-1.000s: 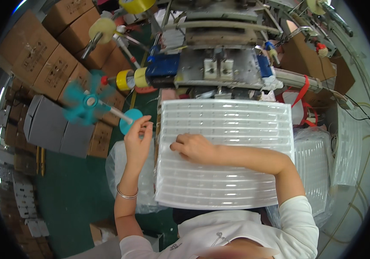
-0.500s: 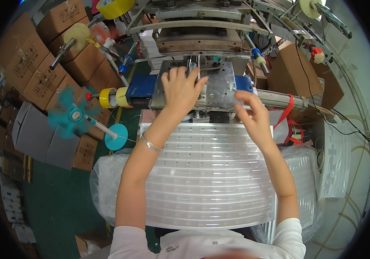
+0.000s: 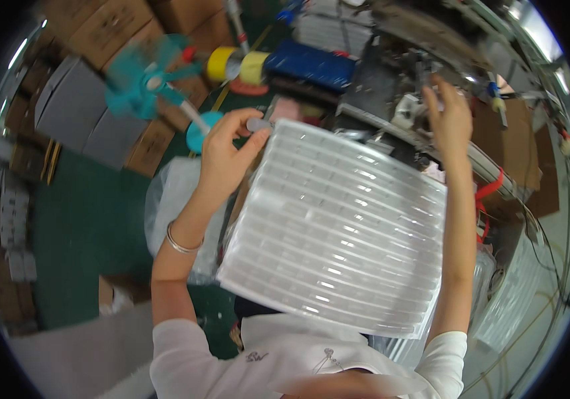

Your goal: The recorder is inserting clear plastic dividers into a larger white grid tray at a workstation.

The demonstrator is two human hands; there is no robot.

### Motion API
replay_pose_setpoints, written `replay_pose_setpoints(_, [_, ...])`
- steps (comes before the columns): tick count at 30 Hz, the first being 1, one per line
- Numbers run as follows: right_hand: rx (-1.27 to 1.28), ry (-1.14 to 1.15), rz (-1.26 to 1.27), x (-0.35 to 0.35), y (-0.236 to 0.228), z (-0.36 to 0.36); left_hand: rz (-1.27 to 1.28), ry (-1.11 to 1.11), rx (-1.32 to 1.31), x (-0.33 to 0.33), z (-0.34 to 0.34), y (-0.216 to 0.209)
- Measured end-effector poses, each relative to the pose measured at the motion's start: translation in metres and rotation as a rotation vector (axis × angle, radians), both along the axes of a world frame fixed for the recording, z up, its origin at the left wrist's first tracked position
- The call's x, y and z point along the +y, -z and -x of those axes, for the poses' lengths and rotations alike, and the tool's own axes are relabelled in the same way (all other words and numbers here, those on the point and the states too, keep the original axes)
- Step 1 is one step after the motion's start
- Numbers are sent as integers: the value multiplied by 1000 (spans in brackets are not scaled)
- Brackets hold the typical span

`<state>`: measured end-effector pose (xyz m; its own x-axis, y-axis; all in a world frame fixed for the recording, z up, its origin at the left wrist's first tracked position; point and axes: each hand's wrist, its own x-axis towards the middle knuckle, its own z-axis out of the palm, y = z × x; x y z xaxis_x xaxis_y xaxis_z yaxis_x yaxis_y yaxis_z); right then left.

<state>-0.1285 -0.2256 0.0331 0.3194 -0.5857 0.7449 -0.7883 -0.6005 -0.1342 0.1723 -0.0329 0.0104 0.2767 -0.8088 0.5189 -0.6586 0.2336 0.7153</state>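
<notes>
My left hand (image 3: 227,151) is closed, its thumb and fingertips pinching a small greyish, translucent round piece (image 3: 257,124) beside the upper left corner of the ribbed tray. The tray (image 3: 338,233) is whitish, see-through plastic with many parallel rows, and lies in front of my body. Small marks or parts show along its upper rows, too blurred to name. My right hand (image 3: 452,123) reaches over the metal plate of the machine (image 3: 375,86), its fingers stretched and apart. Close to its fingertips is a small white block (image 3: 405,111) on the machine.
A blue box-shaped machine part (image 3: 310,64) and yellow tape rolls (image 3: 222,64) stand beyond the tray. At the left, a teal fan (image 3: 154,81) looks blurred near stacked cartons (image 3: 109,30). A red strap (image 3: 490,184) and a brown carton (image 3: 508,136) are at the right.
The view has turned and shifted left. My left hand has moved from the machine to the tray's upper left corner, now holding a small round piece. My right hand has moved over the machine.
</notes>
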Motion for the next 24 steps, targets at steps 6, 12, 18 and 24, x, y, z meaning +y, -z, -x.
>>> replay_pose_setpoints(6, [-214,-329,-139,78,17,-35,-136,-24,432,59,-44,34])
replay_pose_setpoints(12, [272,-823,-382,159,72,-105,-535,119,175,76,-24,34])
replay_pose_setpoints(18, [570,-765,-386,169,91,-95,-562,113,31,100,-36,32])
replay_pose_setpoints(24, [280,-685,-266,204,77,-136,-413,136,10,92,-20,18])
